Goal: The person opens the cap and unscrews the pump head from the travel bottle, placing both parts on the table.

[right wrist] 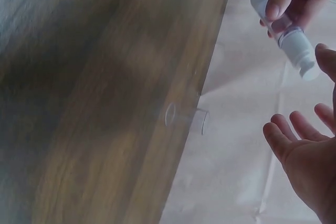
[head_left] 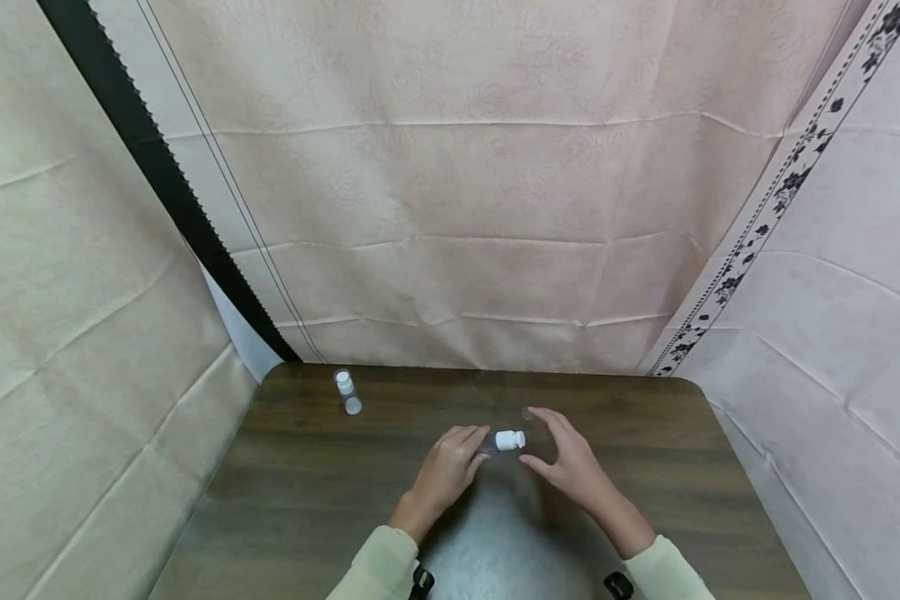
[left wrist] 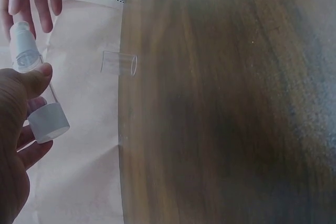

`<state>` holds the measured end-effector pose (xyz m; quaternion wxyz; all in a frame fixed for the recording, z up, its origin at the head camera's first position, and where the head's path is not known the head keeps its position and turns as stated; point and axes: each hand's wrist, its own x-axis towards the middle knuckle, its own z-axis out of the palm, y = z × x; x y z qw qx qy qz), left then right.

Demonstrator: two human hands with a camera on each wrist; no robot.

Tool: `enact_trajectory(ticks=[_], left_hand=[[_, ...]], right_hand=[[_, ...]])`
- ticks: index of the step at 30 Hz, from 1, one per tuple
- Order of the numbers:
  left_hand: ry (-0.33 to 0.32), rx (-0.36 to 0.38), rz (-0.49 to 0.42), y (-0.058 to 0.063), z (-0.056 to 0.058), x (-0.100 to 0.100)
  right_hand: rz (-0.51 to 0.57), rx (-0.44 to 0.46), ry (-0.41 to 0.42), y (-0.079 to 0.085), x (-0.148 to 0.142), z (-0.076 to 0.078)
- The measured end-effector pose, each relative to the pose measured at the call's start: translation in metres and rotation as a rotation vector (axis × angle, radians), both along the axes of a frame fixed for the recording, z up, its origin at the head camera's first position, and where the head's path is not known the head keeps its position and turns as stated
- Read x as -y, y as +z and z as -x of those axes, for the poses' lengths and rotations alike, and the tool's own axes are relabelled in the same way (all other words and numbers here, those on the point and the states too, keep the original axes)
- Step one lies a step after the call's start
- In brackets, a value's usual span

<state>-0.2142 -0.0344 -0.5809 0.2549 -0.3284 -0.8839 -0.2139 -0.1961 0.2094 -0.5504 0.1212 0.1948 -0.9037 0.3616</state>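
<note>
My left hand (head_left: 446,468) grips a small clear pump bottle (head_left: 506,441) around its body, its white pump end pointing toward the right. In the left wrist view the bottle's white base (left wrist: 49,123) and white pump top (left wrist: 24,48) both show, with the thumb across the clear body. Just beyond the pump end, my right hand (right wrist: 310,166) is held with fingers and thumb spread, nothing between them. A clear tube-shaped cap (right wrist: 187,119) lies on its side on the table, apart from both hands.
A second small bottle (head_left: 347,392) with white ends stands near the back left edge of the dark wooden table (head_left: 285,483). Pale cloth (head_left: 450,183) hangs behind the table and along both sides.
</note>
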Motion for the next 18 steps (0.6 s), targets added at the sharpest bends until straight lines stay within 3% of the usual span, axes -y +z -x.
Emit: enact_trajectory(ticks=[12,18], left_hand=[[-0.013,-0.009,0.014,0.001,0.001,-0.005],[0.001,-0.035,0.037,0.002,-0.001,-0.007]], right_hand=[[0.239,0.146,0.010,-0.005,0.013,-0.003],[0.258,0.199,-0.023,-0.005,0.020,-0.003]])
